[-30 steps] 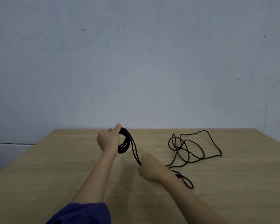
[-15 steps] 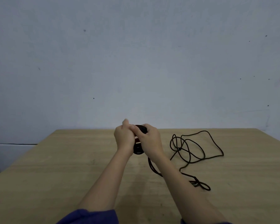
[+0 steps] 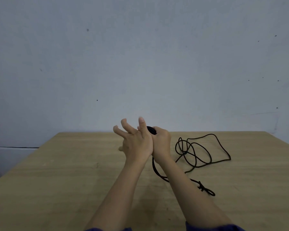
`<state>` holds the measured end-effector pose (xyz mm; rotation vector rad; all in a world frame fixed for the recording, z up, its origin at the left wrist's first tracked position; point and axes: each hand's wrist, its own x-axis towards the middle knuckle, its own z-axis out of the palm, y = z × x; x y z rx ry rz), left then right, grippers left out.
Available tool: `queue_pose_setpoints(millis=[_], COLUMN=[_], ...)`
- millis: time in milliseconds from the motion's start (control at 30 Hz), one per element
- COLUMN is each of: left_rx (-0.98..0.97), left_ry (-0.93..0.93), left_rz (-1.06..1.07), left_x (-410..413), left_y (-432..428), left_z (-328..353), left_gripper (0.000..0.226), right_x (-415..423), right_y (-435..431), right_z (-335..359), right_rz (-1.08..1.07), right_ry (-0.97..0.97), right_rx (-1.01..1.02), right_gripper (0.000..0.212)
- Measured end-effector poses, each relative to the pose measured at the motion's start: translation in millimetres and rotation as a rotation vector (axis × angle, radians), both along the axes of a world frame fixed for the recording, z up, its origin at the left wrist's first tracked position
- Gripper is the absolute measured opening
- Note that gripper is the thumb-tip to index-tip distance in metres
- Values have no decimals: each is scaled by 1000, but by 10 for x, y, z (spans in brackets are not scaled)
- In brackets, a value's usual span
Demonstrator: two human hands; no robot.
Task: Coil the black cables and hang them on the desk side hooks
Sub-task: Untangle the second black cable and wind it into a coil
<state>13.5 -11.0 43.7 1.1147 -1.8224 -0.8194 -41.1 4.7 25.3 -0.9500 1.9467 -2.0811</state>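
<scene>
head | my right hand (image 3: 161,144) grips the coil (image 3: 151,130) above the desk (image 3: 57,180) | my left hand (image 3: 135,144) beside it, fingers splayed, holding nothing | progress: partly coiled; loose cable (image 3: 195,153) lies tangled at right; hooks unseen, hanging not done

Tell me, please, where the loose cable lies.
In the head view, the loose cable lies on the wooden desk, right of the right hand gripping the coil.

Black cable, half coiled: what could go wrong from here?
1. The left hand is splayed open, so only the grip of the right hand holds the coil; turns may spring loose.
2. The loose cable lies in crossed loops and may snag when drawn in.
3. The knotted loop by the right forearm could catch.
</scene>
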Motion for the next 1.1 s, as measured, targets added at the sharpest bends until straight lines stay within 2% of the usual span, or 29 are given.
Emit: queue_pose_setpoints(millis=[67, 133, 167, 233, 267, 300, 400, 467, 533, 633, 700, 767, 867, 967, 1100], left_rx=[-91, -123, 7, 650, 903, 1026, 1203, 1326, 1401, 1423, 1341, 1282, 1267, 1162, 1088], left_ry=[-172, -105, 72, 467, 528, 503, 341, 485, 724, 1132, 1330, 1432, 1630, 1625, 1599], left_rz=[133, 119, -21, -489, -643, -718, -854, -908, -918, -721, -498, -351, -216, -118, -263], left_x=[14, 26, 47, 113, 139, 132, 26, -63, -124, -185, -209, -215, -138, -43, -7], left_y=[-57, -77, -63, 79, 132, 151, 219, 276, 341, 277, 189, 132, -3, -159, -178], left_z=[-51, -69, -74, -58, -81, -147, -327, -381, -373, -341, -330, -266, -201, -219, -221], left_gripper=[58, 52, 51, 62, 69, 75, 103, 111, 94, 52, 25, 21, 32, 28, 11], right_x=[-36, -107, -140, -180, -188, -190, -205, -190, -149, -152, -197, -256, -394, -505, -446], right_y=[28, 67, 89, 116, 132, 142, 197, 214, 225, 259, 287, 297, 351, 458, 412], right_z=[25, 81, 116, 196, 241, 275, 351, 360, 348, 328, 309, 277, 232, 183, 95], right_rz=[-61, -94, -93, -90, -77, -58, -48, -60, -58, -115, -170, -230, -354, -406, -394], right_ry=[-7, -109, -175, -259, -290, -321, -415, -441, -475, -522, -571, -624, -698, -707, -612], right_rx=[0, -80, -135, -229, -267, -300, -390, -416, -461, -536, -618, -690, -764, -795, -692], right_gripper=[42, 26, 22, 22, 23, 22, 19, 19, 19, 19, 18, 18, 18, 16, 15])
